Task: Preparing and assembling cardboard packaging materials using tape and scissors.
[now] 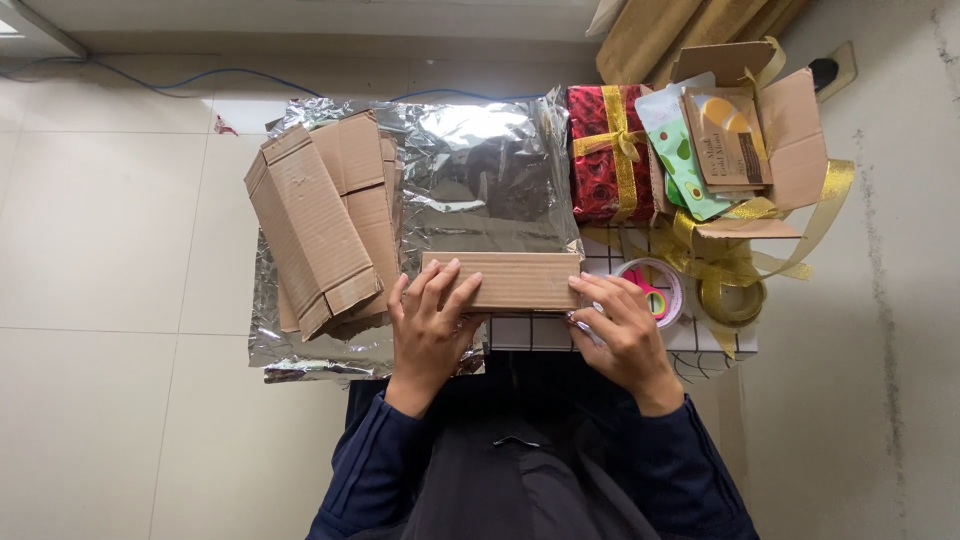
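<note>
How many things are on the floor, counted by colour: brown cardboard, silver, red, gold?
Brown cardboard: 3, the small box under both hands, the flattened cardboard, the open box
Silver: 1, the foil sheet
Red: 1, the wrapped gift
Gold: 1, the ribbon roll
Total: 6

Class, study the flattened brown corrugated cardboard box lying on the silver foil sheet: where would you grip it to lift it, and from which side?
Grip the flattened brown corrugated cardboard box by its long left edge, coming from the bare floor side. It lies flat and slanted on the silver foil sheet, and that edge overhangs clear of the person's left hand and the small cardboard strip.
</note>
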